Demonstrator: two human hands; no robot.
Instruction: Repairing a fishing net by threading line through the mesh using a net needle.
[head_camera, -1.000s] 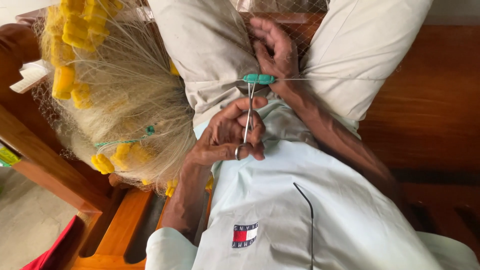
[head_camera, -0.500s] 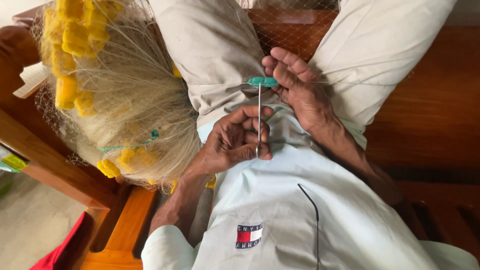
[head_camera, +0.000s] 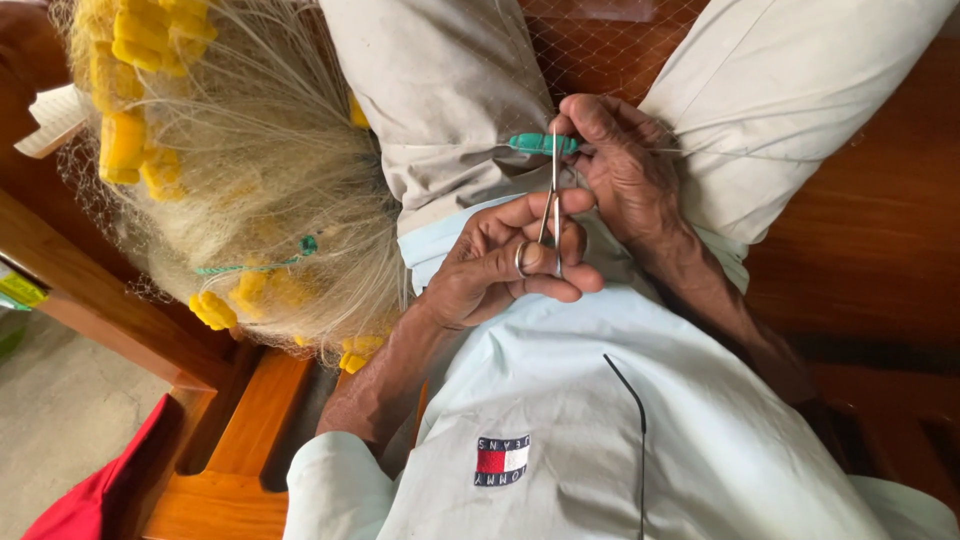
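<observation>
From the head camera, the person's left hand (head_camera: 505, 265) was curled, with thumb and fingers pinched around a thin, pale netting needle (head_camera: 552, 215) that stood nearly upright above the pale blue shirt (head_camera: 600, 400). A ring showed on one finger. The right hand (head_camera: 625, 165) sat just beyond it, its fingers closed on a small green plastic float (head_camera: 540, 144) and, it seemed, on the fine line running out to the right. The needle's upper end met that float, so the two hands probably worked as a pair, one steadying the piece and keeping the line taut while the other guided the tool.

A heap of pale monofilament fishing net (head_camera: 270, 200), studded with yellow foam floats (head_camera: 125, 145), lay bundled over the left side of the lap and the brown wooden bench (head_camera: 230, 440), likely gathered there to keep it off the section being handled. A thin sheet of mesh stretched across the beige trousers (head_camera: 450, 90). A red cloth (head_camera: 90, 490) lay at the lower left corner.
</observation>
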